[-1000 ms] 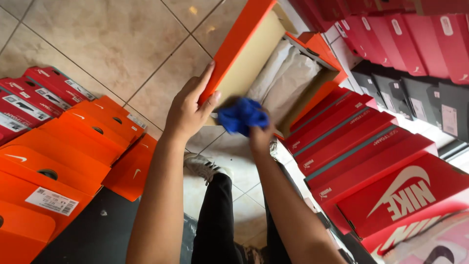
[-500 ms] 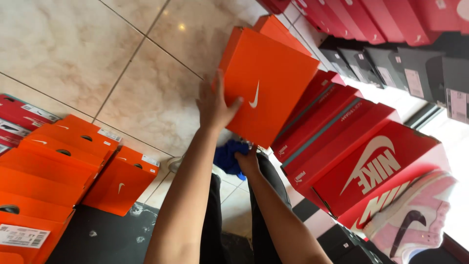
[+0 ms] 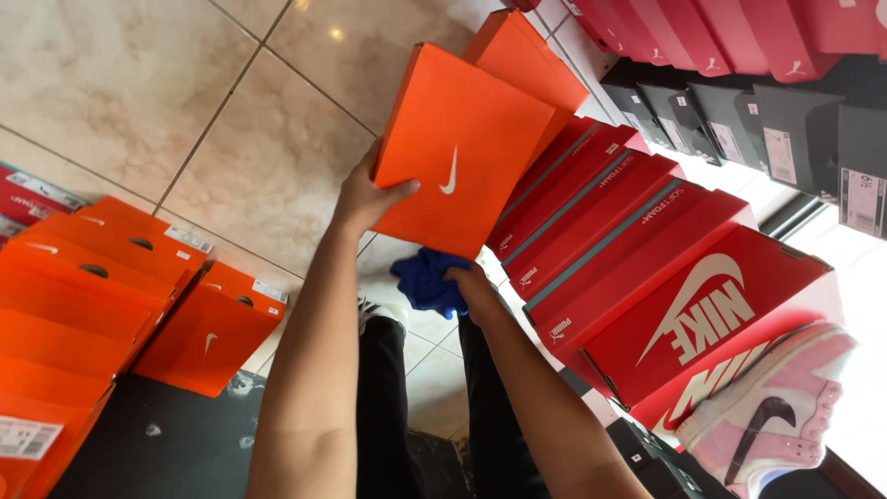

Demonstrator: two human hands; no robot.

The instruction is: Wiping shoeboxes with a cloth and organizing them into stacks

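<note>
Your left hand [image 3: 365,196] clamps the closed orange shoebox [image 3: 462,152] by its lower corner, tilting it upright above the tiled floor [image 3: 185,83], so your right hand [image 3: 473,285], closed on a bunched blue cloth [image 3: 425,280], sits just beneath it.

Held box: orange shoebox [image 3: 467,152], lid closed, tilted, in the left hand [image 3: 365,196].
Right of it: red boxes [image 3: 591,212] leaning in a row, teal stripes along their edges.
Further right: black boxes [image 3: 785,129] with white labels [image 3: 781,155].
Left, lower: orange boxes [image 3: 102,286] stacked, white end labels [image 3: 28,436].
</note>
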